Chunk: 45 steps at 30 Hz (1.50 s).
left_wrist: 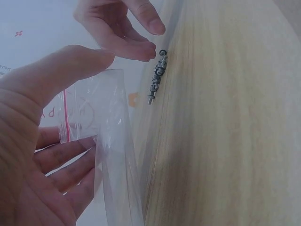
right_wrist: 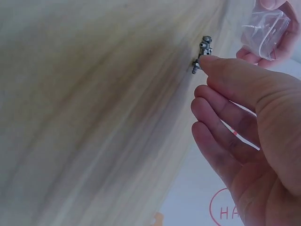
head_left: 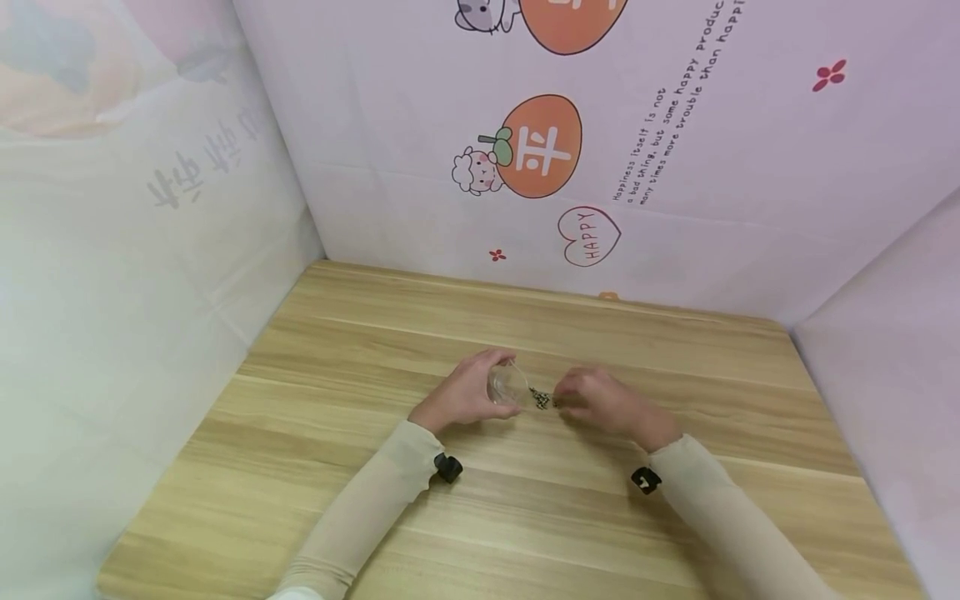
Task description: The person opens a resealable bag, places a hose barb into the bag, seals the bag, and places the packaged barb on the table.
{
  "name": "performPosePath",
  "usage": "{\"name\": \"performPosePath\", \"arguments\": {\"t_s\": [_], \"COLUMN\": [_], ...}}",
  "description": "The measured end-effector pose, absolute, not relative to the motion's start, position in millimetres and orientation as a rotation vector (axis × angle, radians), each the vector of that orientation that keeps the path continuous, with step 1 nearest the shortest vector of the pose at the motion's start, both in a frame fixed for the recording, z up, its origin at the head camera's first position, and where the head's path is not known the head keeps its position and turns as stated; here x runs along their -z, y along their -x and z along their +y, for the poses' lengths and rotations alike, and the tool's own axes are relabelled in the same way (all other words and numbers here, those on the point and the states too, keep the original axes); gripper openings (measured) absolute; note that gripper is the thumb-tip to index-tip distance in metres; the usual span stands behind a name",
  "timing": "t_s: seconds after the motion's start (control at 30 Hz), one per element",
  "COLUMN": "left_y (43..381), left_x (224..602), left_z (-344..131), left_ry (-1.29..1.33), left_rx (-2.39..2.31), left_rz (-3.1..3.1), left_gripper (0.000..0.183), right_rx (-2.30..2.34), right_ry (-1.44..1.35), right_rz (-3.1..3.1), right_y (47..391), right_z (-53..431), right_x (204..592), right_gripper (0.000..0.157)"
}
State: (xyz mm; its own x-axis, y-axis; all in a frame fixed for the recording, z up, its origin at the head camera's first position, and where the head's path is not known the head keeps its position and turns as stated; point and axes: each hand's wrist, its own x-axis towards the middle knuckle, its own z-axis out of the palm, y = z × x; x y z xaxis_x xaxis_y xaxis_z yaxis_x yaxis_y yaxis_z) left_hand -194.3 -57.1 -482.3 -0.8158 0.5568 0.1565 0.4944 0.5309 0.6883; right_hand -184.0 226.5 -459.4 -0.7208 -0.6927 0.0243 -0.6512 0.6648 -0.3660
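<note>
A small clear zip-lock bag (left_wrist: 115,127) with a red line along its closure is held in my left hand (head_left: 467,392), the thumb at its upper edge and the fingers curved behind it. Just right of the bag, a small pile of metal screws and nuts (head_left: 540,399) lies on the table. My right hand (head_left: 606,405) is low at the pile's right side, fingers loosely bent. In the left wrist view, a gap shows between its thumb and fingers, with a nut (left_wrist: 162,52) close to the fingertips. The right thumb (right_wrist: 218,68) overlaps part of the pile in the right wrist view.
The wood-grain table (head_left: 480,517) is bordered by a pale left wall (head_left: 150,292), a printed back wall (head_left: 420,150) and a pale right wall (head_left: 892,350). Black straps (head_left: 447,467) sit at both wrists, over beige sleeves.
</note>
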Motion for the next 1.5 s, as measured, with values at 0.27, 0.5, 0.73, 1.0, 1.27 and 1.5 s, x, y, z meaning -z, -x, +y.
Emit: {"name": "performPosePath", "arguments": {"t_s": [0.27,0.5,0.73,1.0,1.27,1.5], "left_y": [193,193,193,194,194,194], "left_x": [481,481,481,481,483,482], "left_z": [-57,-57,-56,-56,-57,-57], "left_ry": [-0.908,-0.91,-0.912,-0.925,-0.919,-0.92], "left_rx": [-1.161,-1.161,-1.155,-1.14,-1.138,-1.143], "left_rz": [2.674,2.67,2.68,2.692,2.688,2.68], "left_gripper": [0.088,0.087,0.087,0.086,0.087,0.086], "right_rx": [0.577,0.623,0.651,0.654,0.625,0.624], "right_ry": [1.194,1.19,1.212,1.186,1.17,1.171], "right_rz": [2.776,2.784,2.759,2.751,2.776,2.809], "right_y": [185,185,186,186,187,188], "right_z": [229,227,227,226,224,224], "right_x": [471,473,472,470,471,475], "right_gripper": [0.019,0.016,0.013,0.011,0.009,0.007]}}
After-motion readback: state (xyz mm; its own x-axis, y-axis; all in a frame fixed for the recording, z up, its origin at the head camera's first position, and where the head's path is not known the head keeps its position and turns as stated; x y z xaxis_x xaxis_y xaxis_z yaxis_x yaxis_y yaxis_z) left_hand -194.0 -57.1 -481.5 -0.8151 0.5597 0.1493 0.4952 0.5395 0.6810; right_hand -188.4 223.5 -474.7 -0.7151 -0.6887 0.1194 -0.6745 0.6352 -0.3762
